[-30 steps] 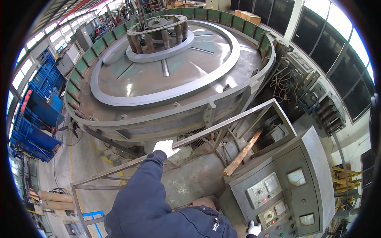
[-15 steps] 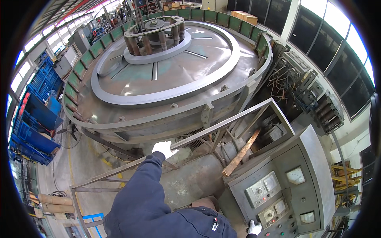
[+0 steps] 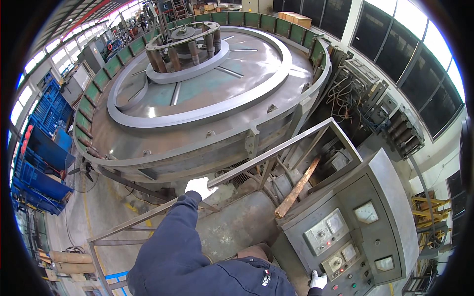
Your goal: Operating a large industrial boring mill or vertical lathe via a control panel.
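My left hand (image 3: 200, 188), in a white glove, is closed over the top bar of a metal railing (image 3: 256, 162). My right hand (image 3: 318, 280), also gloved in white, lies low on the left side of a grey control panel (image 3: 316, 204), beside its dials and coloured buttons. Its fingers look curled; what they grip is hidden. Beyond the railing is a wide round metal machine table (image 3: 217, 96) with radial slots. A large grey ring (image 3: 197, 117) lies on it, around a hub of upright cylinders (image 3: 174, 58).
A wooden bar (image 3: 297, 191) leans by the panel's left side. A green-lined rim (image 3: 269, 22) encloses the machine table. Cables and hydraulic parts (image 3: 340, 96) crowd the right. Blue metal racks (image 3: 47, 148) and a fan (image 3: 84, 170) stand left. Wooden crates (image 3: 295, 18) are at the back.
The machine table has turned: its front slots have moved left relative to the rim. The whole view has shifted slightly. Both hands stay at the railing and the panel.
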Tool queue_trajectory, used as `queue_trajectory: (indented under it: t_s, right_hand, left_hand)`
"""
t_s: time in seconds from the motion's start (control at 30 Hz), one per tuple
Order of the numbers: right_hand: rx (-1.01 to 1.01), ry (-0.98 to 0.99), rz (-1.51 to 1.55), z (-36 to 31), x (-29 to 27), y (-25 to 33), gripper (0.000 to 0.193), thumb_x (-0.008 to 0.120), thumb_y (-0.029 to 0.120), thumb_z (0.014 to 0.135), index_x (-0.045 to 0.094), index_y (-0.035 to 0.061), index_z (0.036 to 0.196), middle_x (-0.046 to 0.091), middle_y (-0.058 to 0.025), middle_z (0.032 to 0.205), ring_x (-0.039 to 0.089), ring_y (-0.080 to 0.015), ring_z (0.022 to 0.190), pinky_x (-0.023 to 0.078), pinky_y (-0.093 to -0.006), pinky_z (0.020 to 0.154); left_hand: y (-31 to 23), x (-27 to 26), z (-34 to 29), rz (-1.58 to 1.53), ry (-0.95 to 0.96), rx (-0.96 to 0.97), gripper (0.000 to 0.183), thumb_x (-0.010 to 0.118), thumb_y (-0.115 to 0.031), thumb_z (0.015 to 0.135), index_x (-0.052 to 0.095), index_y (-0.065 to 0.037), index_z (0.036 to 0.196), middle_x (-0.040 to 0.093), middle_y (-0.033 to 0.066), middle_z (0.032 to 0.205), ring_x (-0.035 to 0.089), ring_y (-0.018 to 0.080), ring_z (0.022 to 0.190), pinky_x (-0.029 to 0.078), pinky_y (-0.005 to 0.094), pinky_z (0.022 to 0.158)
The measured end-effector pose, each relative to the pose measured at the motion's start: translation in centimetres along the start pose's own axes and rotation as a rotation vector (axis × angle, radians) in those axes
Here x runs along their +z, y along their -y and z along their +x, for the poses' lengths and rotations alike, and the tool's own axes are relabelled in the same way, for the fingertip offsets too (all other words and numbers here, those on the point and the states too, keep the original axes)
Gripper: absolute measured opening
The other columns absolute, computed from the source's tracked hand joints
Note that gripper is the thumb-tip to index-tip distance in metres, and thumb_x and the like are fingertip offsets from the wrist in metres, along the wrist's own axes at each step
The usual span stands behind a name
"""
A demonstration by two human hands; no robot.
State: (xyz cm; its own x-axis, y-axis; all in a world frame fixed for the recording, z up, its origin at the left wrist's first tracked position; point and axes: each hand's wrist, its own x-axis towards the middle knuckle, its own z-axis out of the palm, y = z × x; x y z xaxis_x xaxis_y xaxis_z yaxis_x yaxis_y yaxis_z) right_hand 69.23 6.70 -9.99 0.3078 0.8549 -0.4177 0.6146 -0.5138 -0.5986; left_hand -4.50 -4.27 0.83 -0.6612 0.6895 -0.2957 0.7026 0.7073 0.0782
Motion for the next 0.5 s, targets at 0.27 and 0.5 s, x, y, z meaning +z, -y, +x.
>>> queue_trajectory:
  t_s: [0.27, 0.5]
  right_hand:
    - [-0.106, -0.058, -0.038, 2.2, 0.8, -3.7, 0.046, 0.084, 0.015, 0.095, 0.06, -0.0095, 0.125, 0.068, -0.0159, 0.08, 0.055, -0.0212, 0.039, 0.044, -0.039, 0.035]
    - [0.008, -0.033, -0.044, 0.7, 0.2, -1.4, 0.03, 0.088, 0.014, 0.092, 0.063, -0.0025, 0.096, 0.068, -0.0118, 0.081, 0.06, -0.0207, 0.062, 0.054, -0.04, 0.058]
  left_hand:
    - [-0.1, 0.1, 0.2, 0.006, -0.004, 0.009, 0.074, 0.063, -0.077, 0.094, 0.074, -0.008, 0.116, 0.08, 0.0183, 0.11, 0.077, 0.0367, 0.104, 0.06, 0.0471, 0.094]
    - [-0.1, 0.1, 0.2, 0.008, -0.007, 0.004, 0.073, 0.064, -0.076, 0.094, 0.074, -0.008, 0.116, 0.08, 0.0179, 0.109, 0.077, 0.037, 0.104, 0.06, 0.0474, 0.094]
